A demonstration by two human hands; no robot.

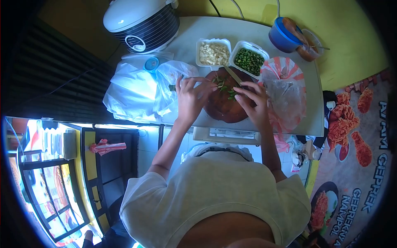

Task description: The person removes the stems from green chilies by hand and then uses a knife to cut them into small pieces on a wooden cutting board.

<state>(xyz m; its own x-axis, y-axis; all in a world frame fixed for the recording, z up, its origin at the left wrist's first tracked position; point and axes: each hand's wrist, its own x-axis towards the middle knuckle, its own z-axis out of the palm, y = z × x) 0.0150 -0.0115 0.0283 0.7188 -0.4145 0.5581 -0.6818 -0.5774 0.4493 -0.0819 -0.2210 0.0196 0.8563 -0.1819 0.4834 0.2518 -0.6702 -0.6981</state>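
Above a round brown board (225, 111), my left hand (191, 96) has its thumb and forefinger pinched on a thin green stem (218, 81). My right hand (255, 99) is over the board's right side, its fingertips close together by some green pieces; whatever they grip is too small to make out. Loose green bits (231, 93) lie on the board between the hands. A knife (233, 75) rests across the board's top edge. Behind it are a white tray of pale chopped pieces (214, 54) and another of chopped greens (249, 61).
White plastic bags (134, 89) lie left of the board, a red-striped bag (284, 93) right of it. A rice cooker (142, 27) stands at the back left of the table (313, 109), a blue tub (283, 35) and an orange-brown container (311, 46) at the back right.
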